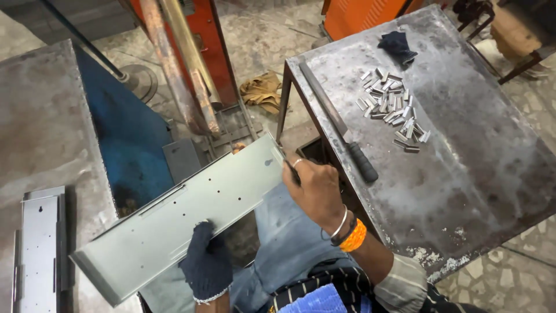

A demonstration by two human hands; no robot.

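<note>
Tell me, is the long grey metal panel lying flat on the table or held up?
Held up. The metal panel slants above the lap; the gloved left hand grips its lower edge, the bare right hand its upper end.

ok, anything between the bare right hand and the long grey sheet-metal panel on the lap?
Nothing visible. The bare right hand is already at the upper right end of the long grey sheet-metal panel, pinching a small dark tool against its edge. The left hand in a dark glove grips the panel's lower edge. The file with a black handle lies apart on the steel table.
</note>
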